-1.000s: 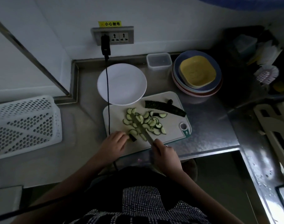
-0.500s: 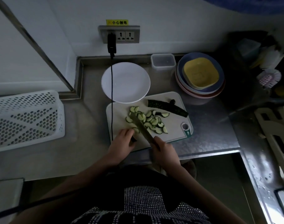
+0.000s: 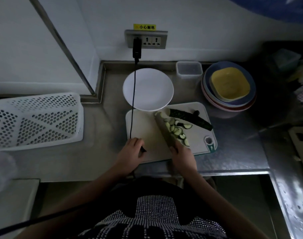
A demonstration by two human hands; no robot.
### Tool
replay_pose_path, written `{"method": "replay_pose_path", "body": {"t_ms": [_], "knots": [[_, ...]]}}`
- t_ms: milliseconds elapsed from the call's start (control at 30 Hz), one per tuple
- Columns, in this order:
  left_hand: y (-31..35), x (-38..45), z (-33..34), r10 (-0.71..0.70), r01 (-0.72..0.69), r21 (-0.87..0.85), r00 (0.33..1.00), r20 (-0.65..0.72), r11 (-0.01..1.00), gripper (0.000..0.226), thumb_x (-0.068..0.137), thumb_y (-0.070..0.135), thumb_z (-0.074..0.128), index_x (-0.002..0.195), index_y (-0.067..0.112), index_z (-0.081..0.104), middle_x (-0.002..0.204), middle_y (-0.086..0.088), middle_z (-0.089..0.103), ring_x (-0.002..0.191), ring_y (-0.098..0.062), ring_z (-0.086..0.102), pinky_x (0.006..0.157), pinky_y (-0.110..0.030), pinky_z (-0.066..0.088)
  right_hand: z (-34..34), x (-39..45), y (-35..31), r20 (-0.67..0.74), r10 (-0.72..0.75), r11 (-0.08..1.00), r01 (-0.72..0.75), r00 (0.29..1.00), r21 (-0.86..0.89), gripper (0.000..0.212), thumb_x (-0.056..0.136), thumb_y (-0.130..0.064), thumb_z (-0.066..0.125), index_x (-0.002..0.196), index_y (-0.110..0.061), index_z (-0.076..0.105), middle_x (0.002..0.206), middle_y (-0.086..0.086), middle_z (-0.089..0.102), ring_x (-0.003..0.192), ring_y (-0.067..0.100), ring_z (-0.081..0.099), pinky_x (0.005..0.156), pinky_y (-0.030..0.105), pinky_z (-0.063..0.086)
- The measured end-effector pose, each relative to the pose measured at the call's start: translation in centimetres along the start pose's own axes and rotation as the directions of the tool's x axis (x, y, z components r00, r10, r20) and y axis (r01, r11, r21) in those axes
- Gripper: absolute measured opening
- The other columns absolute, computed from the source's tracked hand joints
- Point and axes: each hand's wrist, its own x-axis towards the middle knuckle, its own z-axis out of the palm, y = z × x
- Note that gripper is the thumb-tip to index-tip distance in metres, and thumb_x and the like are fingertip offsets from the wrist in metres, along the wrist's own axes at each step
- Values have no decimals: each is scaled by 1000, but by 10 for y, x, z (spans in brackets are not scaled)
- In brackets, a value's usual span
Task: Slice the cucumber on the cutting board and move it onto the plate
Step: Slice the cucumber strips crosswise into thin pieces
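A white cutting board (image 3: 142, 125) lies on the steel counter with a pile of cucumber slices (image 3: 177, 131) on its right half. A long dark cucumber half (image 3: 190, 119) lies along the board's far right. My right hand (image 3: 183, 155) grips the knife (image 3: 164, 129), whose blade slants up-left across the board against the left side of the slices. My left hand (image 3: 131, 150) rests at the board's near left corner, its fingers curled on a small dark cucumber end (image 3: 143, 150). The white plate (image 3: 148, 89) sits just beyond the board, with nothing on it.
A black cable (image 3: 134, 94) runs from the wall socket over the plate and board to me. A clear tub (image 3: 189, 69) and stacked bowls (image 3: 230, 87) stand at the back right. A white perforated basket (image 3: 37, 120) is at the left. The counter edge drops off in front.
The knife blade has swept to the right, pushing the scattered slices into a tighter pile on the right of the board. My left hand stays at the near left corner.
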Motion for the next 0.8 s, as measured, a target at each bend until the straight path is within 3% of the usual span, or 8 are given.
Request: {"method": "replay_pose_path", "body": {"t_ms": [100,267,400,467,533,700,800], "knots": [[3,10,2,46,-46,12,999,8,999,26,72,25,61,89,18,43,85,-8,56,83,-22,49,66,-31,41,-9,2,5,-65,53,999,-52,996,18,17,96,-27,47,105,-13,52,96,17,64,89,39,60,66,36,42],[13,29,10,31,-37,46,991,126,998,32,69,15,77,90,6,56,89,-12,59,85,-34,57,61,-43,51,-10,-10,-4,-97,5,998,1,995,57,13,97,-22,46,100,-11,51,91,19,64,85,40,59,62,36,38],[12,28,17,20,-24,47,996,89,999,39,68,19,80,93,6,55,94,-13,57,88,-33,56,64,-41,53,-8,-25,-13,-72,-35,997,40,997,63,14,97,-25,46,99,-12,49,89,18,64,84,39,59,62,37,42],[11,23,13,81,-82,27,997,19,996,36,69,21,78,91,8,53,92,-12,55,86,-28,53,65,-36,50,-6,-29,-16,-39,-69,997,70,997,25,14,98,-27,46,98,-13,47,89,20,64,85,41,59,63,40,44],[6,17,10,209,-207,77,978,-21,975,26,79,26,63,95,9,52,95,-10,52,87,-26,49,71,-36,45,-5,-32,-17,-6,-98,995,98,995,-18,15,98,-29,45,95,-15,45,89,20,64,85,42,59,62,39,41],[-1,2,5,449,-443,245,893,33,863,38,79,18,46,104,0,68,111,-12,56,99,-26,47,84,-35,39,-5,-36,-20,48,-151,983,155,987,-97,16,99,-32,42,98,-16,45,92,19,65,87,41,60,62,38,40],[-1,1,2,457,-461,276,885,83,843,41,80,17,44,105,-2,70,106,-16,67,103,-26,47,89,-33,36,-4,-35,-20,53,-169,980,174,984,-94,15,99,-32,42,97,-17,44,91,17,64,85,40,60,63,39,43]]}}
